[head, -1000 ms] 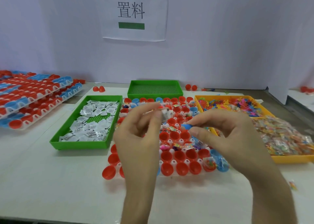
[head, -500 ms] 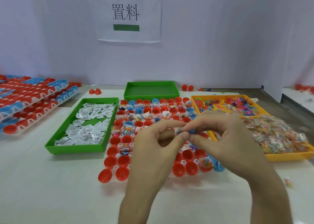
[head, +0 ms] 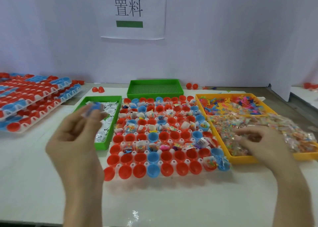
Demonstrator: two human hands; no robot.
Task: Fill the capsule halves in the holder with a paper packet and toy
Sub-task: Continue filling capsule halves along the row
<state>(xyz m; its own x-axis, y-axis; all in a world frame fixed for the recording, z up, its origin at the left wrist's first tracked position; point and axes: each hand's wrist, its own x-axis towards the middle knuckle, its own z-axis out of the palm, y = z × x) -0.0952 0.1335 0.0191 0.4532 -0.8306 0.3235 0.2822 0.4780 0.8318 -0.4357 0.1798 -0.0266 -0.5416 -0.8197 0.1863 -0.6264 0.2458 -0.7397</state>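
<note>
The white table point(head: 34, 175) spreads wide under everything. In the middle of it sits the holder point(head: 173, 161), its rows packed with red and blue capsule halves point(head: 166, 169). Many in the middle and far rows already carry a bag or a paper packet, while the two nearest rows are mostly bare cups. To my left is a stack of more holders point(head: 34, 102). Just right of the holder lies the orange tray point(head: 240, 159), heaped with clear toy bags point(head: 227, 130). Behind it is a second orange tray point(head: 200, 104) of loose coloured toys. Just left of the holder is the green tray point(head: 103, 145), which holds the paper packets point(head: 101, 134).

My right hand point(head: 261, 140) is low over the toy bags, fingers bent down among them. It is blurred, so I cannot tell whether it has hold of one. My left hand point(head: 75, 140) is raised above the green tray, thumb and fingertips drawn together around a small blue toy point(head: 97, 105). The blur hides whether a paper packet is pinched with it.
</note>
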